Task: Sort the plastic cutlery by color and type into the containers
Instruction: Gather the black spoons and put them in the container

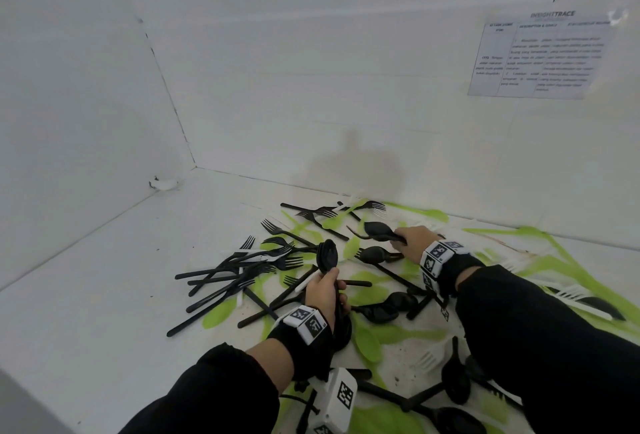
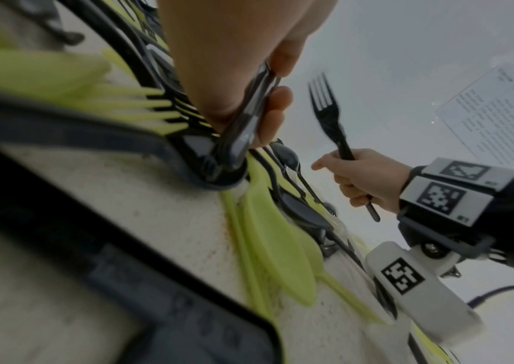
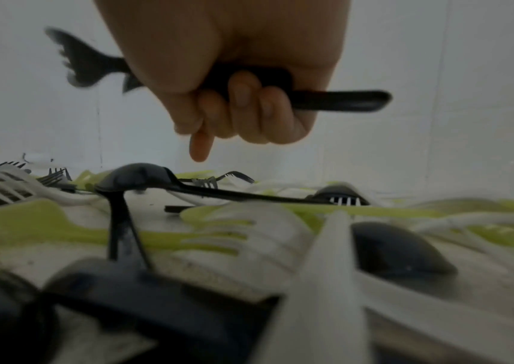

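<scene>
The left hand (image 1: 323, 290) grips a bundle of black spoons (image 1: 328, 255) upright, bowls up. The right hand (image 1: 414, 241) has its fingers (image 3: 243, 108) curled round a black fork (image 2: 330, 120), with one finger pointing down. Just below it a loose black spoon (image 3: 143, 178) lies on the heaped tabletop (image 1: 104, 295), handle running right, nearer the right hand. No containers are in view.

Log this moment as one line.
left hand: grips black plastic spoons | right hand: grips black plastic fork | containers: none visible
</scene>
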Demonstrator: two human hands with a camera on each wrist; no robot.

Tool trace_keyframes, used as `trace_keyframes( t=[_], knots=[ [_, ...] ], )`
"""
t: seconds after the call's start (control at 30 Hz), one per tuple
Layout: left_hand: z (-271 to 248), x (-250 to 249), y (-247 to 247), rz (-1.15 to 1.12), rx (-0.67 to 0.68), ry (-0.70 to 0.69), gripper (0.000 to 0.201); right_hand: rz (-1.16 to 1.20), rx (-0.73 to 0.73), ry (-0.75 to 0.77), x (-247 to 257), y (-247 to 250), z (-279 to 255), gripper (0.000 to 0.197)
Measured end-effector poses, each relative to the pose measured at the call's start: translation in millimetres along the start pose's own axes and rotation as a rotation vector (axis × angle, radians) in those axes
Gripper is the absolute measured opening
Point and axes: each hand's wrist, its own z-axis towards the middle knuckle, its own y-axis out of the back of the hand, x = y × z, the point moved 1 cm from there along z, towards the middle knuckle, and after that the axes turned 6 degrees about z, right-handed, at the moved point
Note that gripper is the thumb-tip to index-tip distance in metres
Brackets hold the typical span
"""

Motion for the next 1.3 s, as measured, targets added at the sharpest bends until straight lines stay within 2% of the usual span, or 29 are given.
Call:
trace_keyframes(
  t=[0.1, 0.23, 0.4, 0.53, 0.7, 0.87, 1.0, 1.13, 1.3],
  knots=[
    [0, 0, 0, 0.008, -0.007, -0.006, 0.018, -0.129, 0.122, -0.013, 3, -6, 6, 0.044],
    [0, 2, 1, -0.008, -0.007, -0.014, 0.015, -0.143, 0.110, -0.009, 6, -6, 8, 0.026],
    [0, 1, 0, -0.046, -0.002, -0.036, 0.018, 0.068, -0.004, -0.013, 9, 15, 1, 0.018],
    [-5, -4, -11, -0.074, 0.020, -0.085, 0.020, 0.248, -0.099, -0.015, 25, 22, -23, 0.031],
    [-13, -4, -33, -0.104, 0.071, -0.124, 0.023, 0.516, -0.008, -0.028, 43, 0, -58, 0.031],
    [-23, 7, -45, -0.074, 0.130, -0.112, 0.022, 0.962, 0.060, -0.073, 43, -20, -82, 0.020],
    [-34, 15, -49, -0.043, 0.165, -0.058, 0.029, 0.980, -0.048, -0.125, 33, -22, -95, 0.019],
    [-42, 23, -52, -0.021, 0.148, -0.032, 0.036, 1.116, -0.038, -0.178, 25, -28, -107, 0.019],
    [-48, 29, -61, -0.021, 0.214, 0.044, 0.032, 1.004, -0.085, -0.173, 21, -27, -120, 0.026]
  ],
)
